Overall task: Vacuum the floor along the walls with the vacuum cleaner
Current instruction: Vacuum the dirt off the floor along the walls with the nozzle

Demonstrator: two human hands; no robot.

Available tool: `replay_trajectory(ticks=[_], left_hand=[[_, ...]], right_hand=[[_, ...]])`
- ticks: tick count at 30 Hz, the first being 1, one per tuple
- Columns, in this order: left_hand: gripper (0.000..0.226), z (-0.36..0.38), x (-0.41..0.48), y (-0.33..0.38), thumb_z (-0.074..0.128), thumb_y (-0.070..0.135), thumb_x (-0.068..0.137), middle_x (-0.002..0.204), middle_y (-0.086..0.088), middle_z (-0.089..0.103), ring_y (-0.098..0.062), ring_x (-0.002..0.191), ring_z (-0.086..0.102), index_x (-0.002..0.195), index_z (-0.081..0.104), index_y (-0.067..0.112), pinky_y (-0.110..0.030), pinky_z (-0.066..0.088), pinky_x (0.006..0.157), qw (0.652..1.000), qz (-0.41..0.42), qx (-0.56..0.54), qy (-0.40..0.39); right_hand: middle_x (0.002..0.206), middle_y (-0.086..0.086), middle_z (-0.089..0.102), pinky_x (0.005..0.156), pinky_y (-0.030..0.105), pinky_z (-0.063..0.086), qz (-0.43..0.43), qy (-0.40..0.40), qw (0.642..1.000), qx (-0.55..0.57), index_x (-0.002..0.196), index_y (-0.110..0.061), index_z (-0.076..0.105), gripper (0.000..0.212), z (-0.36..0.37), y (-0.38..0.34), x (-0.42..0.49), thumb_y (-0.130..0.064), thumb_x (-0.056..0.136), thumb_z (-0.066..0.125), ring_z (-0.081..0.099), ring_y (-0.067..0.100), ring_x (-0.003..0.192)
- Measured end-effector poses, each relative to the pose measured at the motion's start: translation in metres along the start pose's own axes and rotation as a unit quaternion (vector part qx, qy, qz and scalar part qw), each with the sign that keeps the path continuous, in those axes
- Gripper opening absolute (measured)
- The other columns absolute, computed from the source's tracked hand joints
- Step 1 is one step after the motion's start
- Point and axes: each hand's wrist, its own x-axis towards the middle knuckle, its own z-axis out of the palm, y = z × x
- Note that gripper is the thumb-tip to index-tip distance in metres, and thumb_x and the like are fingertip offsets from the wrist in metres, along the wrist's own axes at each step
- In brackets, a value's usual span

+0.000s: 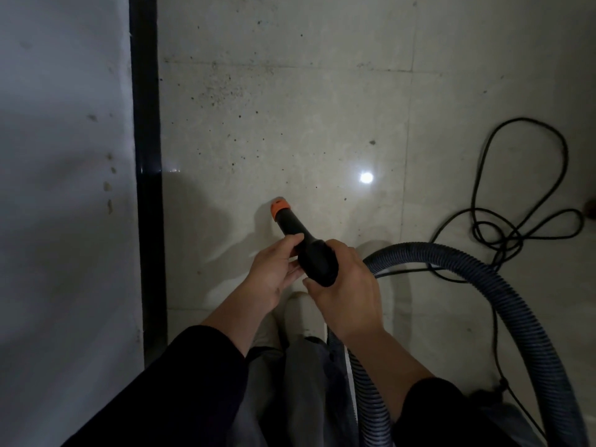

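Note:
A black vacuum nozzle (292, 225) with an orange tip points down and away at the tiled floor (290, 124). My right hand (346, 285) grips its thick rear end, where the ribbed grey hose (503, 304) joins. My left hand (274, 272) holds the nozzle's narrower neck from the left, thumb on top. The hose arcs right and then back down past my legs. Dark specks of dirt lie on the tiles ahead, thickest near the wall. The vacuum's body is not in sight.
A white wall (64, 156) with a black skirting strip (146, 156) runs down the left side. A black power cord (522, 201) lies in loose loops on the floor at right. My shoes (303, 312) stand just below the hands.

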Motion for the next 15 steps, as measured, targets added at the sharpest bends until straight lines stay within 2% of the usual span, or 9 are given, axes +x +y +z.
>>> replay_trajectory(ticks=[6, 15], left_hand=[[0.023, 0.012, 0.007, 0.004, 0.06, 0.026, 0.096, 0.1, -0.002, 0.068, -0.015, 0.089, 0.069, 0.114, 0.058, 0.011, -0.022, 0.059, 0.07, 1.0, 0.009, 0.016, -0.002], [0.029, 0.012, 0.02, 0.021, 0.062, 0.027, 0.095, 0.102, -0.003, 0.069, -0.017, 0.093, 0.07, 0.118, 0.059, 0.011, -0.024, 0.059, 0.072, 0.999, 0.028, 0.029, -0.004]], right_hand=[[0.11, -0.001, 0.06, 0.08, 0.042, 0.054, 0.012, 0.007, 1.0, 0.018, 0.123, -0.018, 0.055, 0.055, -0.007, 0.006, 0.008, -0.017, 0.074, 0.081, 0.061, 0.021, 0.094], [0.11, -0.001, 0.06, 0.082, 0.035, 0.052, -0.002, 0.018, 1.0, 0.016, 0.124, -0.017, 0.055, 0.055, -0.006, 0.0, 0.026, -0.021, 0.075, 0.081, 0.058, 0.018, 0.096]])
